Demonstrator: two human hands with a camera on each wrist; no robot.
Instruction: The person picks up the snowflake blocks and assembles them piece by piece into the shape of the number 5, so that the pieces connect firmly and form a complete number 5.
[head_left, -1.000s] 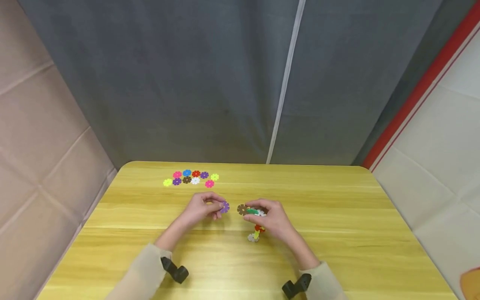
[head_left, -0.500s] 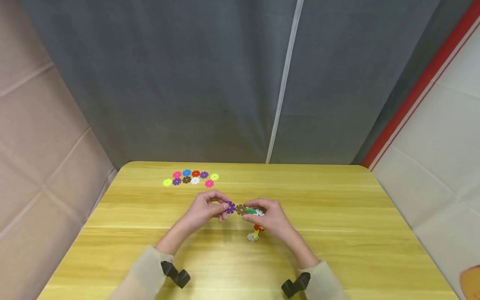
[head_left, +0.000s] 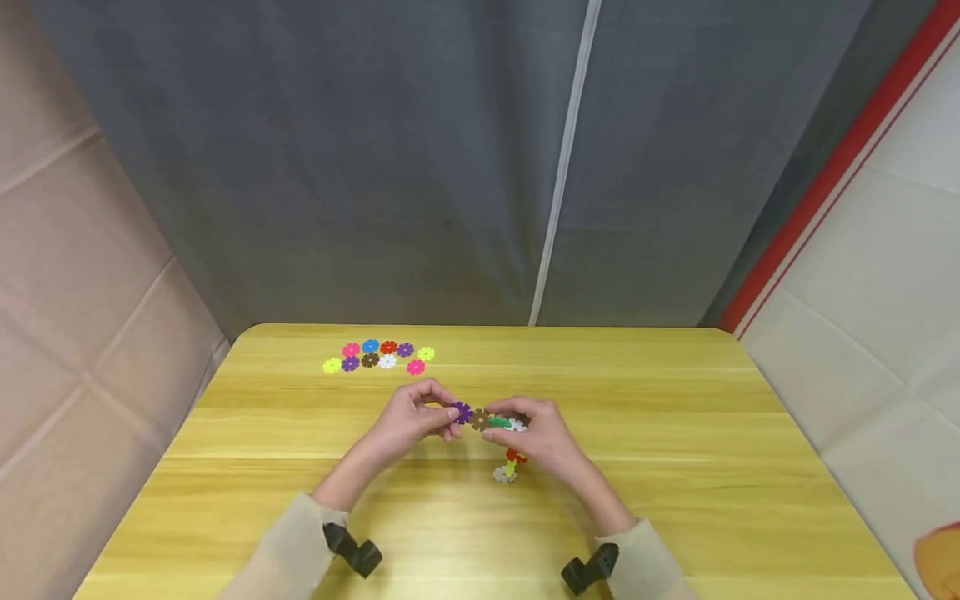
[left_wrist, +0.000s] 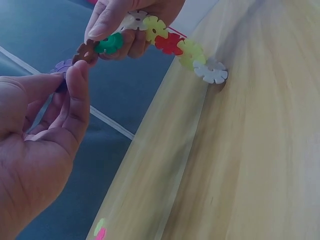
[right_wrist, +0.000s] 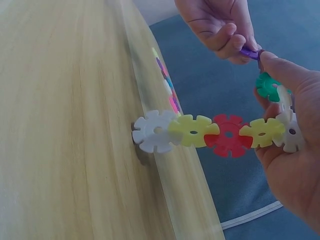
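The gap seen a second ago is gone: the left hand [head_left: 408, 421] is pinching a purple disc [head_left: 462, 412] against the brown end of the snowflake chain [right_wrist: 215, 134], which the right hand [head_left: 542, 433] is gripping above the surface [head_left: 675, 500].

The desk [head_left: 675, 467] was smooth, pale wood-grain with a soft sheen; the flower discs [right_wrist: 210, 132] looked matt plastic.

No readable text, labels or numbers anywhere.
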